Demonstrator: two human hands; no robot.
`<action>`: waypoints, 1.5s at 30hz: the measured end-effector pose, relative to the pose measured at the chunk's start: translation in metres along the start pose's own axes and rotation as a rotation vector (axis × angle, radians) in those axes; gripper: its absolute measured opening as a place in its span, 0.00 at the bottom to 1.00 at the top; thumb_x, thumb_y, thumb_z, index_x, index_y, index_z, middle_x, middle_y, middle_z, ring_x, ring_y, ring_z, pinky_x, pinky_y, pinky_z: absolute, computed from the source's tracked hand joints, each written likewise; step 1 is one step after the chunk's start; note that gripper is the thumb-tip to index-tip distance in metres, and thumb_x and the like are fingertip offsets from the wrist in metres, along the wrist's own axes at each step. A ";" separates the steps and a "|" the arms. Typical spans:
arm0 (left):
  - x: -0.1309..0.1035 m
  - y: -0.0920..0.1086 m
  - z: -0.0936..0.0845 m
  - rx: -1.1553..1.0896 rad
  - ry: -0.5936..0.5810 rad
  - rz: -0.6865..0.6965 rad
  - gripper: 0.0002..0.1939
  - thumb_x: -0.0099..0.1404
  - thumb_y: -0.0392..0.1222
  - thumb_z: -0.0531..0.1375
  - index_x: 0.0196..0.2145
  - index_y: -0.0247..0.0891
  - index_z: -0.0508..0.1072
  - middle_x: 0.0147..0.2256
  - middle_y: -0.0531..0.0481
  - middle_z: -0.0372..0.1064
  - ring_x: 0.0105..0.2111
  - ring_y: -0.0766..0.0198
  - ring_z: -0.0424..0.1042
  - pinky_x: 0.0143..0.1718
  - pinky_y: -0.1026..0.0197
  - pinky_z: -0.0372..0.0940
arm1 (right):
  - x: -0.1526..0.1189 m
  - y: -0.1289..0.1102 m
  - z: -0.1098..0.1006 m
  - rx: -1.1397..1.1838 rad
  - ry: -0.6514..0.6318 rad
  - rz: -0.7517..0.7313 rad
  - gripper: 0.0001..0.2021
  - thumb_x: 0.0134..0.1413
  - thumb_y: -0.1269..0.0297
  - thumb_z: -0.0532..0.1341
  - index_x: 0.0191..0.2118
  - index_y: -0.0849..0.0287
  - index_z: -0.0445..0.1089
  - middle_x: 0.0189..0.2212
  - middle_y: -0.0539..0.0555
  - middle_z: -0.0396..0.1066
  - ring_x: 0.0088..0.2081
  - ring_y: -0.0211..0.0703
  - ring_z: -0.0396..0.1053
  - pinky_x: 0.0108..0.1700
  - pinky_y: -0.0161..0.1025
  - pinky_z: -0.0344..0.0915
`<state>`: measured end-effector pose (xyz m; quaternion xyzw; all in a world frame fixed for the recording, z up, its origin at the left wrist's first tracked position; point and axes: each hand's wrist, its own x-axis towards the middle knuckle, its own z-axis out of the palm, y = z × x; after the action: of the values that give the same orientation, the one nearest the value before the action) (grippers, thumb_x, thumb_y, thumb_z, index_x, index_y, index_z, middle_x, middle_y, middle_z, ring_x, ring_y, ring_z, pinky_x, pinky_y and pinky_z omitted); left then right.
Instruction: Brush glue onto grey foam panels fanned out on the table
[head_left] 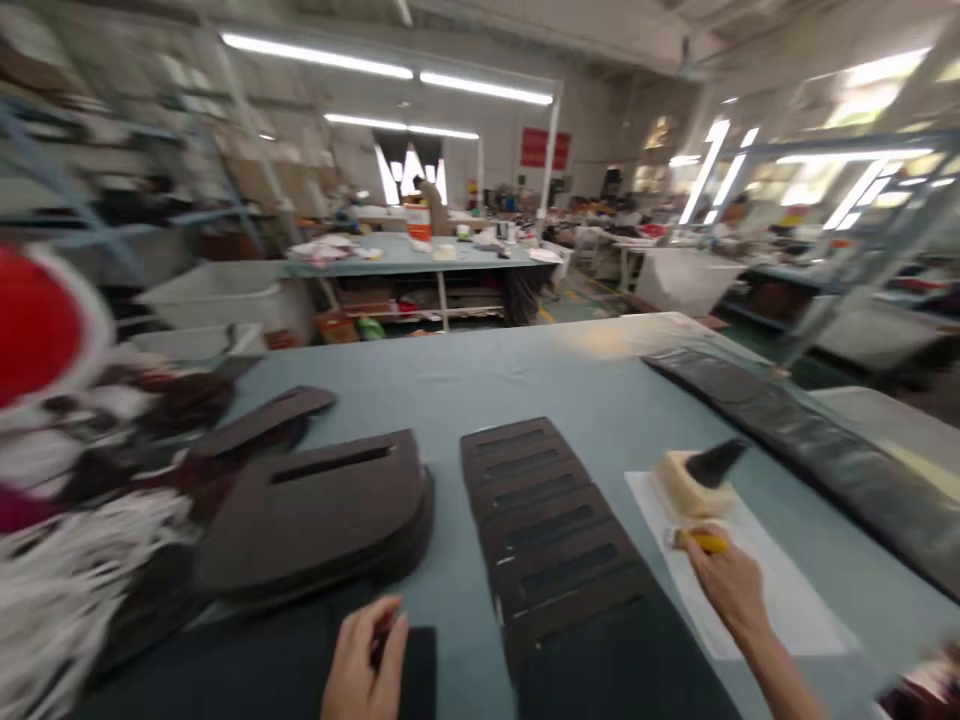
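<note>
My right hand (727,582) is closed round the yellow handle of a small tool (707,542). Its pale, blurred head points left, so I cannot tell its kind. Just beyond stands a cream block-shaped container (691,487) with a black cone-shaped piece (718,463) leaning from its top, on a white sheet (787,610). My left hand (364,660) is curled over dark flat material (421,670), thumb and finger close together; whether anything is between them is hidden. Between the hands lies a row of overlapping dark brown slotted pieces (551,510).
A stack of dark rounded panels with a slot (322,510) sits at left, beside heaped white and dark scraps (82,570). A long black padded strip (810,440) runs along the table's right side. Another worktable (367,262) and a person (433,205) are farther back.
</note>
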<state>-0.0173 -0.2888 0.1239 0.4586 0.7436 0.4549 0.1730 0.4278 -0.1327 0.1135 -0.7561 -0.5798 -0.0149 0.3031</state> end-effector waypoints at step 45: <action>0.127 -0.061 -0.114 0.216 0.012 0.055 0.14 0.66 0.43 0.50 0.45 0.40 0.71 0.46 0.44 0.67 0.48 0.56 0.65 0.49 0.50 0.60 | -0.135 -0.412 0.062 0.482 -0.109 -0.177 0.11 0.49 0.59 0.58 0.21 0.57 0.63 0.16 0.47 0.65 0.20 0.37 0.64 0.28 0.33 0.57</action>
<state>-0.1916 -0.2511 0.1533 0.4922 0.7763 0.3793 0.1057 -0.0021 -0.1615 0.1945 -0.6080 -0.6459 0.1379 0.4405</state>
